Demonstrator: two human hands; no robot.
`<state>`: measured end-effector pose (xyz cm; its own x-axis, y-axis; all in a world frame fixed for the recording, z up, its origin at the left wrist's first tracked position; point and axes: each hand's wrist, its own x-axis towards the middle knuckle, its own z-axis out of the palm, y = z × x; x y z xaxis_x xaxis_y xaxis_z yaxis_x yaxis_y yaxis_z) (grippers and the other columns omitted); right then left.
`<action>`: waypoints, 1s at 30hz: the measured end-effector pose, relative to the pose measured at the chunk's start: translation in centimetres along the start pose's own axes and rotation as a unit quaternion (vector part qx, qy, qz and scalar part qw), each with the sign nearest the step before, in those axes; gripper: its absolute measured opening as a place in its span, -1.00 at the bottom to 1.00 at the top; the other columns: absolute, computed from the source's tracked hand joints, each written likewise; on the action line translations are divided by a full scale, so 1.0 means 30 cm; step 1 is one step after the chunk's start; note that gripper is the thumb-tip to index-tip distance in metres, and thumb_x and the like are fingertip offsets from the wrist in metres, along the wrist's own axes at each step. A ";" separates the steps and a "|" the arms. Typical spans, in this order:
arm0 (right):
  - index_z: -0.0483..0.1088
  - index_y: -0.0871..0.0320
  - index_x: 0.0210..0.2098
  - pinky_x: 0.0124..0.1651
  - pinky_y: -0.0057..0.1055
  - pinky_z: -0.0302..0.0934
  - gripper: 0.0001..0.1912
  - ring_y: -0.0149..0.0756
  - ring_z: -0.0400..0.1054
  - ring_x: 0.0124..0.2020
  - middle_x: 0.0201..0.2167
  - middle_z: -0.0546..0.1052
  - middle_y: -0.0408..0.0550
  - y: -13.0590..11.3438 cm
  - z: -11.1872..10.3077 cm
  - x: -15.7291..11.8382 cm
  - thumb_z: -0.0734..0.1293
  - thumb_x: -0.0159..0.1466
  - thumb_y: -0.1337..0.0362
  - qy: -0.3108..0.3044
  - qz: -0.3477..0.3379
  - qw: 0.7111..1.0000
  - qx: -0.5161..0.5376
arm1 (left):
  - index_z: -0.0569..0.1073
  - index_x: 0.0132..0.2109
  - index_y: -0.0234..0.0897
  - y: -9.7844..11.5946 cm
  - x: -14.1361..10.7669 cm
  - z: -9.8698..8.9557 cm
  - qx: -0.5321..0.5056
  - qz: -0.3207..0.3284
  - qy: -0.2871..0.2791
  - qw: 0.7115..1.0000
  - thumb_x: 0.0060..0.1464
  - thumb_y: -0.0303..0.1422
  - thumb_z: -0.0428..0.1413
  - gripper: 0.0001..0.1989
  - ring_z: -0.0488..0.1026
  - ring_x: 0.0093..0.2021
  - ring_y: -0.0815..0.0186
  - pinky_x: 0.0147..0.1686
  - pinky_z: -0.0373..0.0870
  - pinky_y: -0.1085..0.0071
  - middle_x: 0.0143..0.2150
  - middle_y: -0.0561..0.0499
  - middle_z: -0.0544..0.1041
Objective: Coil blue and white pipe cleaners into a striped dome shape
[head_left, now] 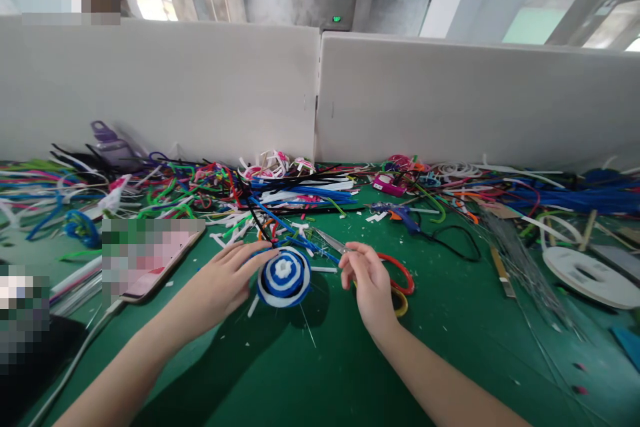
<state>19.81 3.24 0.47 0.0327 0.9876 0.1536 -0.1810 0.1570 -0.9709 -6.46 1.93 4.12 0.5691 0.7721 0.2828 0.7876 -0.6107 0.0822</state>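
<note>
A round coil of blue and white pipe cleaners (284,276) is at the middle of the green table (320,367). My left hand (233,275) is at the coil's left, fingers stretched out, their tips at its upper edge. To the right, my right hand (364,273) has its fingers curled at the middle of a pair of scissors (400,273) with one red and one yellow handle loop. The blades point up and left, toward scattered blue and white pieces. Whether the fingers grip the scissors or something small is hidden.
Heaps of coloured pipe cleaners (310,193) line the back, before grey panels (450,100). A phone (165,260) with a cable lies left. Right are a blue glue gun (403,215), a cutter (501,271) and a white spool (590,277). A purple bottle (114,149) stands back left.
</note>
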 end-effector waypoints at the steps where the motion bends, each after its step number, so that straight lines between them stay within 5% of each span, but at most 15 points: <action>1: 0.23 0.12 -0.15 -0.53 -0.46 0.11 -0.82 -0.49 0.20 -0.62 -0.46 0.38 -0.19 0.002 0.000 -0.003 0.17 0.31 0.18 -0.004 -0.005 1.000 -0.009 | 0.16 0.23 -0.08 0.008 0.001 -0.008 -0.008 -0.014 0.006 1.000 0.08 -0.51 -0.07 -0.44 0.26 0.16 0.14 0.15 0.17 0.12 0.20 -0.05 0.31; 5: 0.26 0.11 -0.13 -0.33 -0.38 0.25 -0.83 -0.37 0.31 -0.42 -0.39 0.41 -0.12 0.004 0.002 -0.020 0.18 0.30 0.22 -0.035 -0.079 0.991 -0.102 | 0.14 0.22 -0.13 0.038 0.001 -0.022 -0.056 -0.055 0.031 0.996 0.12 -0.33 -0.01 -0.49 0.24 0.17 0.11 0.13 0.20 0.17 0.19 -0.09 0.31; 13: 0.27 0.03 0.04 0.13 -0.08 0.12 -0.61 -0.12 0.20 0.10 0.04 0.37 0.02 -0.008 0.012 -0.035 0.28 0.21 0.24 -0.169 -0.208 0.914 -0.306 | -0.25 0.34 -0.14 0.031 -0.009 0.058 -0.153 -0.068 -0.001 0.986 -0.13 -0.03 0.19 0.05 -0.01 0.30 -0.04 0.20 0.05 0.02 0.36 -0.21 -0.03; 22: 0.21 -0.05 0.13 0.24 0.06 -0.02 -0.52 -0.14 0.14 0.19 0.15 0.32 -0.07 0.008 0.015 -0.033 0.30 0.22 0.18 -0.221 -0.210 0.894 -0.329 | -0.14 0.32 -0.09 0.006 -0.015 0.085 -0.194 -0.041 0.005 0.980 -0.05 -0.13 0.17 -0.10 0.07 0.28 -0.01 0.19 0.07 -0.01 0.32 -0.19 0.09; 30: 0.30 -0.06 0.08 0.19 0.07 0.09 -0.61 -0.16 0.24 0.14 0.08 0.41 -0.10 0.021 0.017 -0.029 0.28 0.25 0.27 -0.209 -0.230 0.901 -0.301 | 0.10 0.26 -0.06 0.017 -0.005 0.088 -0.216 -0.021 0.030 0.976 -0.02 -0.16 0.17 -0.28 0.15 0.24 0.04 0.16 0.16 0.02 0.28 -0.14 0.20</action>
<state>19.17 2.47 -0.19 -0.4274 0.7534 0.4997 0.3284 0.6444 -0.6906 -5.53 1.98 1.59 0.5129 0.7949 0.3241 0.6300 -0.6050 0.4869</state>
